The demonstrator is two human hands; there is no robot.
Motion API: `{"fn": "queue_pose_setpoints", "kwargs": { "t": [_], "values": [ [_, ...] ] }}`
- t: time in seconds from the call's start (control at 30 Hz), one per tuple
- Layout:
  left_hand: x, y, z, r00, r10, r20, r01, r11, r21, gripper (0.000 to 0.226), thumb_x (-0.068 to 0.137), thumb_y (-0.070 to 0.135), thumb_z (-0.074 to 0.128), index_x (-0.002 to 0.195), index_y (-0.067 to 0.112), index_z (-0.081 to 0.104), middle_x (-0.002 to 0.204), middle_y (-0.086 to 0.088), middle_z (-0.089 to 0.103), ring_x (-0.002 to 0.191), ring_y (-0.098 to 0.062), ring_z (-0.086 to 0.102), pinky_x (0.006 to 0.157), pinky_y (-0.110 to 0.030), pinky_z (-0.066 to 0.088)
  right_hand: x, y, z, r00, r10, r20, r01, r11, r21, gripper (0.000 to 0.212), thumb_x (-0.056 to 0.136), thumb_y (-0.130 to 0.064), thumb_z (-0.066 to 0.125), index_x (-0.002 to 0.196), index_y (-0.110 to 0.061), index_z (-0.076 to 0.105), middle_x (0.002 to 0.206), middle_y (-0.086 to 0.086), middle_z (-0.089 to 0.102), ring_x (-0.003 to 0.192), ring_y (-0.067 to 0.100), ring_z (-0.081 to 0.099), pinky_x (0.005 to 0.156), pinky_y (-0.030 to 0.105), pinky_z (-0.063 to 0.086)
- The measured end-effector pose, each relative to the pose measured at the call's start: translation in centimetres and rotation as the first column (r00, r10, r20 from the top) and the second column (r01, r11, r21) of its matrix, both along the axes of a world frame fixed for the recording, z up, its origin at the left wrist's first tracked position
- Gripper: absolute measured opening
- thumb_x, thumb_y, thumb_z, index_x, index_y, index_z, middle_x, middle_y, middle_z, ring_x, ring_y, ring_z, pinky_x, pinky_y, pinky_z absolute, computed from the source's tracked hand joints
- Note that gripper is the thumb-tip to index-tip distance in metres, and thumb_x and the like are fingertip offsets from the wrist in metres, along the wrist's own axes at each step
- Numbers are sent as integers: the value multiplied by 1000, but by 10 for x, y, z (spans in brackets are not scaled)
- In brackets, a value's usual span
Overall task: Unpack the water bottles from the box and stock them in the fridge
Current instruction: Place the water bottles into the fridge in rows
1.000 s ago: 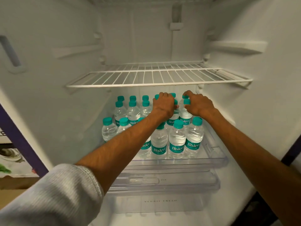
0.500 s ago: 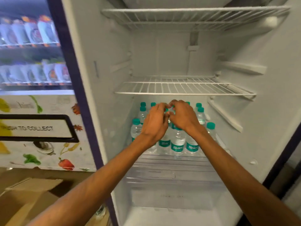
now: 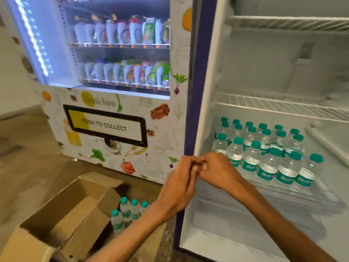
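Stocking, part done.
- Bottles (image 3: 268, 159): rows on the lower shelf (image 3: 302, 193) of the fridge (image 3: 264, 63); long axis vertical, caps up, labels outward.
- Spare bottles (image 3: 130, 210): upright on the floor (image 3: 22, 167), just beside the box (image 3: 71, 210).
- Left hand (image 3: 181, 178), right hand (image 3: 219, 171): at the fridge's edge, fingers curled, tips meeting, no bottle held.
- Risk: front row stands near the shelf lip, so a nudge while adding more may topple neighbours or tip one out.

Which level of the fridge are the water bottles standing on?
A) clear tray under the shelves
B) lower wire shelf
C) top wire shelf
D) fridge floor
A: the teal-capped bottles stand in rows on the clear tray, below both wire shelves.
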State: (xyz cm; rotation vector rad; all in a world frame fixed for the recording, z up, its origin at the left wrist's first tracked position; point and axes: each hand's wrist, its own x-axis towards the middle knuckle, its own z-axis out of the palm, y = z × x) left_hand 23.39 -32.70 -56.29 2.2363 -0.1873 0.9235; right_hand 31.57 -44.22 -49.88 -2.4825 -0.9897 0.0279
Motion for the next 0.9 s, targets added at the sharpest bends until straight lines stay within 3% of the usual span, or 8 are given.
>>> {"fn": "queue_pose_setpoints", "kwargs": {
  "t": [0.13, 0.23, 0.37, 0.57, 0.67, 0.83, 0.9],
  "values": [
    [-28, 43, -31, 987, 153, -51, -155, 987, -50, 15, 103, 26, 42, 117, 23, 48, 100, 10, 53, 84, -2, 57, 69, -21, 47, -24, 41, -17, 990, 61, -125, -73, 993, -94, 16, 83, -26, 59, 77, -17, 71, 74, 3, 70, 71, 18, 66, 64, 26, 53],
    [-46, 75, -57, 961, 258, -99, -264, 963, -54, 14, 103, 30, 42, 115, 25, 47, 98, 11, 53, 81, -3, 56, 65, -20, 46, -34, 74, -41, 968, 115, -224, -137, 987, -85, 6, 85, -32, 64, 87, -28, 69, 76, -6, 64, 75, 14, 64, 63, 20, 47],
    [-70, 116, -99, 906, 377, -194, -396, 916, -67, 13, 102, 29, 43, 112, 22, 49, 103, 8, 52, 85, -4, 54, 70, -25, 47, -35, 118, -89, 939, 126, -321, -182, 972, -149, 13, 85, -32, 67, 96, -27, 69, 70, -17, 55, 80, 9, 59, 74, 21, 44],
    [-109, 179, -168, 788, 508, -347, -576, 807, -127, 8, 97, 9, 48, 102, 13, 52, 97, 0, 52, 86, -8, 47, 77, -19, 36, -38, 186, -168, 900, 192, -392, -286, 937, -200, 24, 85, -31, 65, 108, -24, 64, 91, -6, 62, 94, 15, 63, 74, 22, 43],
    [-127, 202, -198, 726, 510, -462, -616, 781, -106, 7, 94, 3, 48, 95, 9, 51, 95, -5, 53, 84, -16, 47, 74, -25, 41, -40, 207, -205, 907, 195, -372, -296, 925, -238, 31, 87, -29, 63, 117, -21, 62, 107, 1, 65, 96, 17, 61, 77, 25, 45],
    [-141, 221, -236, 638, 467, -613, -610, 791, -33, 19, 96, 10, 49, 115, 11, 52, 109, 3, 49, 95, -7, 44, 79, -9, 37, -28, 217, -256, 927, 155, -340, -276, 897, -345, 36, 88, -27, 61, 122, -17, 54, 124, 9, 57, 110, 26, 56, 84, 31, 43],
    [-137, 228, -248, 604, 448, -659, -600, 800, -6, 31, 96, 14, 51, 127, 12, 49, 120, 1, 49, 106, -7, 44, 91, -14, 36, -17, 216, -274, 934, 119, -336, -245, 898, -365, 41, 87, -27, 62, 125, -17, 51, 128, 9, 56, 113, 28, 55, 87, 34, 46]
  ]
}}
